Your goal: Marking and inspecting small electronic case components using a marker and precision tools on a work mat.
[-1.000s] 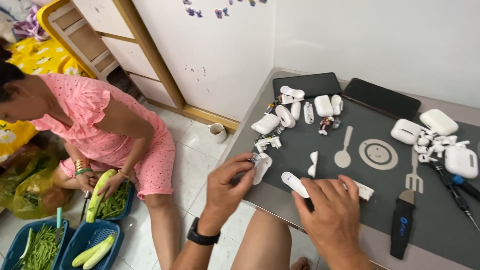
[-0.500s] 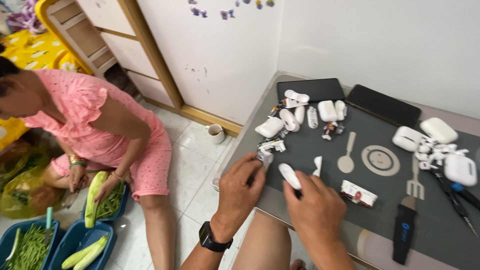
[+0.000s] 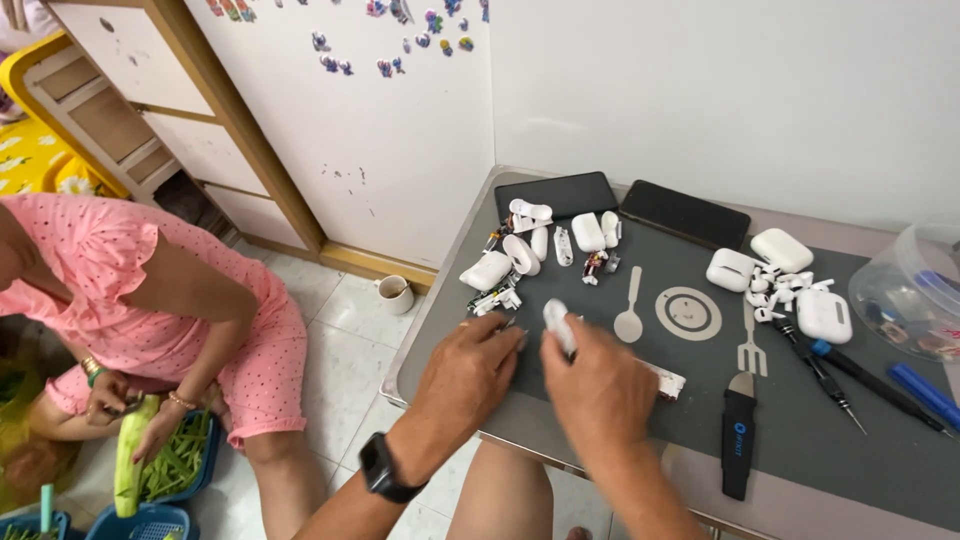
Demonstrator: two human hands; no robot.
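My right hand [image 3: 598, 388] grips a small white oblong plastic piece [image 3: 557, 325] that sticks up between thumb and fingers, over the dark grey work mat [image 3: 800, 430]. My left hand [image 3: 468, 370], with a black watch [image 3: 381, 470] on the wrist, rests at the mat's left edge, fingertips pinched close to the white piece; what it holds is hidden. Just beyond lie opened white earbud case parts [image 3: 487, 271] and small components [image 3: 495, 300].
Two dark phones [image 3: 684, 213] lie at the mat's back. White earbud cases [image 3: 782, 250], screwdrivers [image 3: 820, 370], a black pry tool [image 3: 738, 443] and a clear plastic tub [image 3: 915, 290] are to the right. A person in pink [image 3: 150, 300] sits on the floor with green vegetables; a cup [image 3: 395, 293] stands nearby.
Both my hands have shifted forward and closer together over the mat's left part, the white piece staying in my right hand. The view has swung left and nearer.
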